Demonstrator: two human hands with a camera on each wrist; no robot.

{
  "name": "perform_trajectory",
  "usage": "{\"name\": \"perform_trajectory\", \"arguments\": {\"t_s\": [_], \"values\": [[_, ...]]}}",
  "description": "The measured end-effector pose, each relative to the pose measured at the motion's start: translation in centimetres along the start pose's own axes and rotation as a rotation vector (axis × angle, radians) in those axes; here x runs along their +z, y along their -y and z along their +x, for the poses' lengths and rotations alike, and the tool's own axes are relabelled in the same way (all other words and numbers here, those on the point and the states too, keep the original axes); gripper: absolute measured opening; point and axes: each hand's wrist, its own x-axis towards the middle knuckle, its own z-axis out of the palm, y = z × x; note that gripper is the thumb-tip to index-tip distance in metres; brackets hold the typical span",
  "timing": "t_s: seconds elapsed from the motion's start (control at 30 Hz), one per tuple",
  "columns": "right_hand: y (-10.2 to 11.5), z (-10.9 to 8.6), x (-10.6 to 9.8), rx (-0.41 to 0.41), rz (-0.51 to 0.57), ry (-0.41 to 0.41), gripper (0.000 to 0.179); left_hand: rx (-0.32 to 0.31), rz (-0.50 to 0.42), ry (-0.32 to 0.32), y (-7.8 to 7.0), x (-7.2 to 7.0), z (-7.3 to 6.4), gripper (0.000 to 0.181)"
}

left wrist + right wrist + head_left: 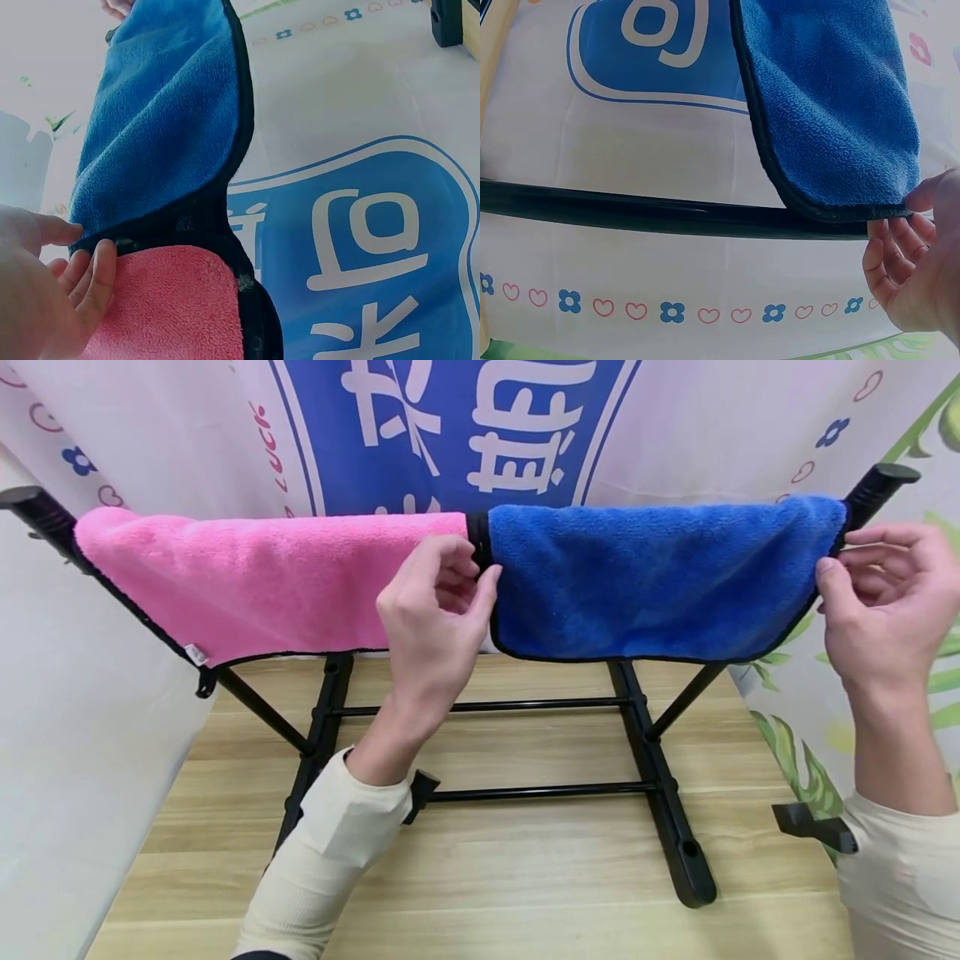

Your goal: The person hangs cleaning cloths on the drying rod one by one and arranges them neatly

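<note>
In the head view, a blue towel (667, 585) with black edging hangs folded over the top bar of a black rack (667, 802). Beside it on the left hangs a pink towel (277, 585), also edged in black. My left hand (435, 618) is between the two, thumb and fingers pinching the blue towel's left edge near the fold. At the opposite edge, my right hand (888, 602) pinches the blue towel, thumb in front and other fingers partly hidden behind. The right wrist view shows this grip at the black edging of the blue towel (840, 127).
The rack stands on a wood-grain tabletop (525, 877), with two thin crossbars low between its feet. Behind hangs a white curtain (690, 435) with a blue printed panel. Leaf-patterned covering (795, 760) lies to the right. A small black clip-like piece (206, 682) is at the rack's left side.
</note>
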Motion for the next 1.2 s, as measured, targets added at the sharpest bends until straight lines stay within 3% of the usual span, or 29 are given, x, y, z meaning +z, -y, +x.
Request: {"name": "perform_trajectory", "arguments": {"t_s": [0.33, 0.5, 0.63, 0.9, 1.03, 1.2], "values": [[-0.2, 0.0, 0.1, -0.041, 0.101, -0.008, 0.022, -0.065, 0.041, 0.173, 0.0, 0.0, -0.1, 0.03], [-0.2, 0.2, 0.2, -0.081, 0.091, -0.01, 0.02, -0.012, -0.009, 0.131, 0.0, -0.1, 0.2, 0.025], [0.1, 0.3, 0.0, -0.029, 0.047, -0.021, 0.022, 0.029, -0.039, 0.079, -0.4, -0.3, 1.0, 0.021], [1.2, 1.2, 0.5, 0.078, 0.05, -0.102, 0.02, 0.066, -0.015, 0.073, -1.0, -0.2, 2.7, 0.018], [0.9, 1.0, 0.5, 0.067, 0.004, -0.071, 0.021, 0.074, 0.015, 0.081, -0.9, -0.3, 2.2, 0.017], [-0.4, 0.3, 0.0, -0.011, 0.146, 0.007, 0.023, 0.075, 0.027, 0.086, -0.5, -0.6, 1.4, 0.016]]}}
